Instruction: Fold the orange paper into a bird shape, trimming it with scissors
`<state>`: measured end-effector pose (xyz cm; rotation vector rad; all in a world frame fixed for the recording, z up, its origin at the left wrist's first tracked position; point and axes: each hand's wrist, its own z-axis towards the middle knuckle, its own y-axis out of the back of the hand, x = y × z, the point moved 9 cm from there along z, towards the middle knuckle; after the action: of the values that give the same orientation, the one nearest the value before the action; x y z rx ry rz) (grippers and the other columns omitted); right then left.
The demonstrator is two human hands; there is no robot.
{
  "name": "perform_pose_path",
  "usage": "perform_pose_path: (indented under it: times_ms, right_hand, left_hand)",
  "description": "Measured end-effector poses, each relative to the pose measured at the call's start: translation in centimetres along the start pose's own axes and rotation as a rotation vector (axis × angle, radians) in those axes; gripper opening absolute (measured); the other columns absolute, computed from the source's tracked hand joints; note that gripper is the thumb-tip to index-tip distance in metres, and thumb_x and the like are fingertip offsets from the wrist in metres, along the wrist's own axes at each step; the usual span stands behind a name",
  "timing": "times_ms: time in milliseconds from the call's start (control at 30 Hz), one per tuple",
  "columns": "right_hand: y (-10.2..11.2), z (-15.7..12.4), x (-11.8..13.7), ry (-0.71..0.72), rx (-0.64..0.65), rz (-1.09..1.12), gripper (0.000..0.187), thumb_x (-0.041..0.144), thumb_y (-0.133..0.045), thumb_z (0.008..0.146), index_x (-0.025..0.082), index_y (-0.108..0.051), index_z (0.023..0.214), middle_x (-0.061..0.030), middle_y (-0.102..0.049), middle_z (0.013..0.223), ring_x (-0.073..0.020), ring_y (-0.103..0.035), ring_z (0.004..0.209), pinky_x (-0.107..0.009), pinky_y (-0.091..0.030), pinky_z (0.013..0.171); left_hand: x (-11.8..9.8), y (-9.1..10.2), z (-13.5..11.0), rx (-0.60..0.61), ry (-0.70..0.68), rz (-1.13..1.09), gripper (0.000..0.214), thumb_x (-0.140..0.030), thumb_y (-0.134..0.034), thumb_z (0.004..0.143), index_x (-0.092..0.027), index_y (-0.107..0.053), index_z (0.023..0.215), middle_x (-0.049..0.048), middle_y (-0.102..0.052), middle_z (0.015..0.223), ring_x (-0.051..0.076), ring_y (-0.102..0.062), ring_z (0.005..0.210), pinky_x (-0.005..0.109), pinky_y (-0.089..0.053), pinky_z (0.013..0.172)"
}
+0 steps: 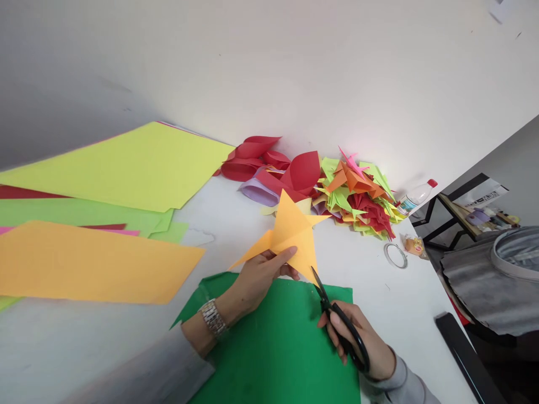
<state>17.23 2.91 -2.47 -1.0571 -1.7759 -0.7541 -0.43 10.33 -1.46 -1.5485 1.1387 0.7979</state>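
Head view: the white bench (379, 292) fills most of what you see, running up to a pale wall. On its left side lie your biggest sheets, a yellow-green sheet (138, 168) farthest back and a flat orange sheet (84, 264) nearer to you, with strips of lighter green, red and pink paper showing between them. Directly under your forearms is a dark green sheet (278, 342), lying flat with one corner pointing left. Against the wall, beyond your hands, sits a heap of folded paper figures (357, 196) in green, orange, red and pink, and just left of it some curled red paper pieces (269, 163) with a lilac one among them. Your left hand (256, 278) is raised above the green sheet, its fingers closed in a pinch on the folded orange paper (292, 233), a pointed, star-like shape held off the bench with its tips pointing up and out. Your right hand (362, 336) comes in from the lower right, fingers closed through the black handles of the scissors (337, 314); the blades point up and left, and their tips meet the lowest corner of the folded orange paper. A metal wristwatch (213, 318) sits on your left wrist. To the right, near the bench edge, a tape ring (396, 255) lies flat, and a clear bottle (416, 193) with a red cap lies behind it.
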Motion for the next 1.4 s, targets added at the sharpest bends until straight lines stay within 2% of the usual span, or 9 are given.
perform_pose_path:
  times_ms: [200,367,567,700,800,967,1233,1400]
  right_hand:
    - [0.0,-0.1,0.0,-0.02,-0.012,-0.03,0.059,0.071,-0.06,0.077,0.013,-0.06,0.086,0.0079,-0.043,0.053,-0.0032,-0.037,0.037,-0.014,-0.032,0.032]
    - [0.1,-0.1,-0.1,-0.044,-0.022,-0.048,0.061,0.073,-0.06,0.076,0.013,-0.059,0.085,0.0078,-0.043,0.053,-0.0035,-0.038,0.037,-0.014,-0.033,0.032]
    - [0.1,-0.1,0.0,-0.04,-0.022,-0.041,0.061,0.073,-0.06,0.075,0.013,-0.059,0.084,0.0077,-0.044,0.053,-0.0034,-0.038,0.036,-0.014,-0.033,0.032]
    - [0.1,-0.1,0.1,-0.054,-0.027,-0.047,0.063,0.075,-0.06,0.073,0.013,-0.059,0.084,0.0076,-0.044,0.053,-0.0033,-0.038,0.036,-0.014,-0.033,0.032]
    - [0.0,0.0,0.2,-0.056,-0.023,-0.053,0.063,0.075,-0.06,0.072,0.013,-0.058,0.083,0.0079,-0.044,0.052,-0.0032,-0.038,0.036,-0.014,-0.033,0.032]
    - [0.0,0.0,0.2,-0.058,-0.029,-0.048,0.064,0.076,-0.06,0.071,0.013,-0.058,0.083,0.0083,-0.043,0.052,-0.003,-0.037,0.036,-0.014,-0.033,0.031]
    - [0.0,-0.1,0.2,-0.045,-0.014,-0.029,0.062,0.074,-0.061,0.073,0.013,-0.059,0.083,0.008,-0.044,0.052,-0.0029,-0.038,0.036,-0.013,-0.032,0.032]
    - [0.0,0.0,0.1,-0.032,-0.011,0.002,0.06,0.072,-0.063,0.074,0.013,-0.06,0.084,0.0078,-0.044,0.053,-0.0025,-0.037,0.036,-0.013,-0.033,0.032]
  left_hand:
    - [0.1,0.3,0.2,-0.027,0.004,0.004,0.039,-0.054,-0.077,0.061,-0.018,-0.061,0.057,0.0048,-0.066,0.05,0.02,-0.065,0.058,0.032,-0.053,0.072]
    - [0.0,-0.3,0.0,0.033,-0.005,0.007,0.041,-0.055,-0.077,0.061,-0.02,-0.056,0.053,0.0031,-0.065,0.05,0.021,-0.065,0.057,0.034,-0.053,0.07]
    - [0.9,-0.3,-0.1,0.037,0.036,0.063,0.044,-0.06,-0.074,0.06,-0.021,-0.056,0.056,0.0023,-0.066,0.053,0.022,-0.067,0.063,0.034,-0.052,0.074]
    - [0.8,-0.3,-0.2,0.009,0.042,0.102,0.045,-0.062,-0.074,0.059,-0.021,-0.056,0.056,0.0027,-0.066,0.053,0.023,-0.067,0.066,0.035,-0.05,0.078]
    - [0.7,-0.7,-0.5,0.036,0.057,0.088,0.045,-0.062,-0.074,0.058,-0.02,-0.058,0.059,0.0012,-0.065,0.051,0.022,-0.066,0.063,0.035,-0.05,0.079]
    - [0.6,-1.3,-0.8,0.075,0.06,0.024,0.044,-0.059,-0.077,0.057,-0.02,-0.058,0.059,-0.0002,-0.064,0.051,0.02,-0.064,0.058,0.034,-0.051,0.074]
    - [0.4,-2.2,-0.8,0.144,0.046,-0.14,0.045,-0.054,-0.082,0.054,-0.016,-0.059,0.059,-0.0003,-0.059,0.056,0.015,-0.056,0.051,0.031,-0.05,0.058]
    - [0.6,-2.0,-0.8,0.134,0.062,-0.132,0.045,-0.054,-0.083,0.053,-0.016,-0.057,0.057,-0.0014,-0.057,0.052,0.015,-0.057,0.051,0.031,-0.05,0.06]
